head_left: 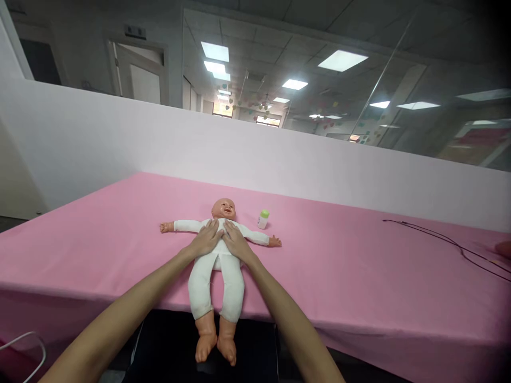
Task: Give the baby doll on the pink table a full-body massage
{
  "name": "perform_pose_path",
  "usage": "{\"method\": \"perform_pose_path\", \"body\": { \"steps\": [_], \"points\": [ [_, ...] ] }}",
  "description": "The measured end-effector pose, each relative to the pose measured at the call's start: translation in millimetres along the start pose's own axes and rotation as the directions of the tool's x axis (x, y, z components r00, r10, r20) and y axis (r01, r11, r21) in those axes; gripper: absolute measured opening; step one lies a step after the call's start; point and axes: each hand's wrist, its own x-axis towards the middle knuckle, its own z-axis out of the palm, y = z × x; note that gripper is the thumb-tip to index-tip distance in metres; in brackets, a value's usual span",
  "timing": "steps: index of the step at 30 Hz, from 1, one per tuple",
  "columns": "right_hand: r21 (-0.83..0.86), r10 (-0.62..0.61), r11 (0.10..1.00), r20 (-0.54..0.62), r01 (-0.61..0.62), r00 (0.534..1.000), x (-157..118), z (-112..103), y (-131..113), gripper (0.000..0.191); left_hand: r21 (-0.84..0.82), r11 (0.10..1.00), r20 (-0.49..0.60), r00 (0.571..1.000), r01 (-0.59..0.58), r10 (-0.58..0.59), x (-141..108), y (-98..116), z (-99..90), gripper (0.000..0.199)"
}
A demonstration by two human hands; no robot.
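A baby doll with a white cloth body lies on its back, arms spread out and feet hanging over the table's near edge. My left hand rests flat on the left side of its chest, fingers stretched toward the head. On the other side of the chest, my right hand lies flat in the same way. Both hands are open, and their fingertips sit just below the doll's neck. Beside the doll's head, at the right, stands a small white bottle with a green cap.
A pink cloth covers the table. Thin black cables cross its right end, near a partly visible brownish object at the frame edge. A white low wall with glass above borders the far side. A white wire hangs at lower left.
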Motion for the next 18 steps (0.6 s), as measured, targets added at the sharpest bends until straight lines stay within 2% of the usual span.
{"method": "perform_pose_path", "body": {
  "steps": [3,6,10,13,15,18],
  "points": [
    [-0.013,0.121,0.992,-0.078,-0.123,0.990,-1.2,-5.1,15.4,0.069,-0.056,0.994,-0.067,0.993,0.092,-0.096,5.9,-22.6,-2.2,0.083],
    [0.008,0.171,0.985,-0.079,-0.171,0.982,-19.9,-6.0,23.7,0.071,-0.105,0.992,-0.069,0.995,0.069,-0.077,-14.7,-34.5,-1.6,0.084],
    [-0.017,0.167,0.986,0.012,-0.167,0.986,-37.3,3.9,12.2,0.076,-0.045,0.999,0.067,0.998,-0.005,0.008,-39.1,-19.6,-0.5,0.086],
    [-0.043,0.015,0.999,0.085,-0.011,0.996,-26.5,10.6,-0.5,0.070,0.010,0.991,0.147,0.980,-0.136,0.133,-29.9,-1.6,-1.5,0.078],
    [-0.049,-0.021,0.999,0.043,0.023,0.999,-14.0,9.8,-2.4,0.065,0.027,0.983,0.133,0.976,-0.179,0.174,-17.0,3.0,-3.7,0.072],
    [-0.047,0.102,0.993,-0.100,-0.107,0.990,-5.7,0.5,6.7,0.061,0.017,0.997,0.036,0.996,-0.076,0.076,-10.4,-2.9,-10.0,0.073]
  ]
}}
